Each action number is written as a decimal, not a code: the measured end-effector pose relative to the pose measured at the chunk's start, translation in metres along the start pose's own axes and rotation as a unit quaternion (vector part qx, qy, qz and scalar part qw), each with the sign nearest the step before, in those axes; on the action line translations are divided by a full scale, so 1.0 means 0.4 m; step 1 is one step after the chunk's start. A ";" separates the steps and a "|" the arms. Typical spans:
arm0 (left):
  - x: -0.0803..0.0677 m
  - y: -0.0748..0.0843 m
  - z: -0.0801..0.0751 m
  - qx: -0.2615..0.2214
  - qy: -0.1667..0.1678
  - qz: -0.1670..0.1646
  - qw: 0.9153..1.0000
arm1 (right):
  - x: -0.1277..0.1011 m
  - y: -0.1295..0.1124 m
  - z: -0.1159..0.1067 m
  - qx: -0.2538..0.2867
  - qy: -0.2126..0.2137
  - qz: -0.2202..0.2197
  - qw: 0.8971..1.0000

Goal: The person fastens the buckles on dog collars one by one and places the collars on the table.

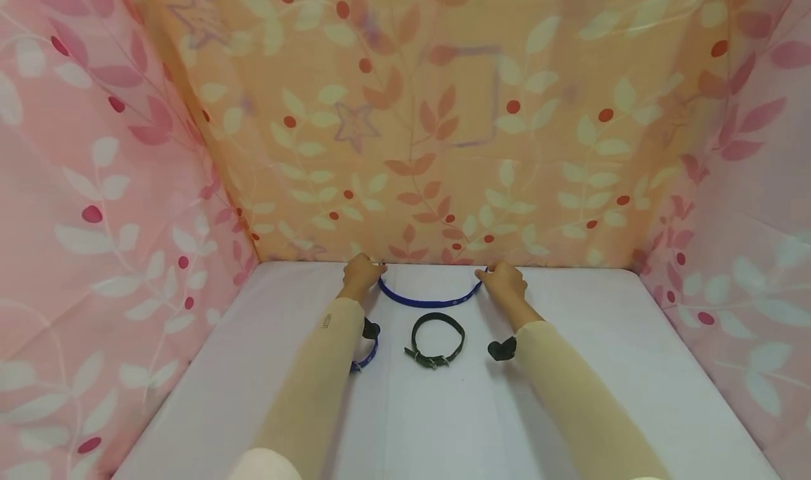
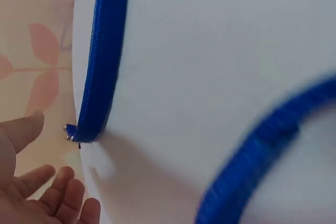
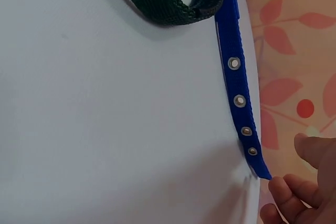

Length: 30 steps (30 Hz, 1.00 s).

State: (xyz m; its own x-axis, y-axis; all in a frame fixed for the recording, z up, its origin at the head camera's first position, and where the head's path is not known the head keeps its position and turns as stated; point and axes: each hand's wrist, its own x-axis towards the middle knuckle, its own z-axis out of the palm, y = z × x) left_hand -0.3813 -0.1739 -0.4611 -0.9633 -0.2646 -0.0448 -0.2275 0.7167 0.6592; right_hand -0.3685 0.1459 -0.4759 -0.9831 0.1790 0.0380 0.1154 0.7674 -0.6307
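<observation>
A blue collar (image 1: 426,304) with eyelet holes lies unbuckled in a curve near the table's far edge. My left hand (image 1: 362,277) is at its buckle end; the left wrist view shows thumb and fingers spread beside the small buckle (image 2: 71,132). At the opposite, punched end is my right hand (image 1: 505,286). In the right wrist view a fingertip is right at the strap tip (image 3: 265,174), the thumb standing apart. Closer in, a dark green collar (image 1: 437,316) lies buckled in a ring. A second blue collar (image 1: 366,359) is partly hidden by my left sleeve.
The collars lie on a white-covered table (image 1: 443,424). A patterned orange cloth (image 1: 405,114) hangs right behind its far edge, and pink leaf-printed cloths flank both sides. Black wrist devices (image 1: 503,349) sit by the sleeves.
</observation>
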 end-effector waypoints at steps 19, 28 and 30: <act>0.024 -0.012 0.078 0.023 0.003 -0.047 0.999 | 0.017 0.039 0.069 -0.048 -0.008 0.035 0.998; 0.052 -0.029 0.092 -0.053 0.027 -0.005 0.998 | 0.034 0.041 0.069 0.010 0.017 0.019 1.000; 0.057 -0.031 0.096 -0.080 0.027 0.019 0.996 | 0.034 0.042 0.065 0.043 0.027 0.010 0.999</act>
State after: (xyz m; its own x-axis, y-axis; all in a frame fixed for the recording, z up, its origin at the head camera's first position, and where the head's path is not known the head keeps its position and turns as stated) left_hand -0.4060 -0.1638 -0.4992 -0.9610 -0.2757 0.0204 -0.1602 0.6156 0.7716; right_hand -0.3836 0.1451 -0.5062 -0.9712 0.2292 0.0645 0.1206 0.7073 -0.6966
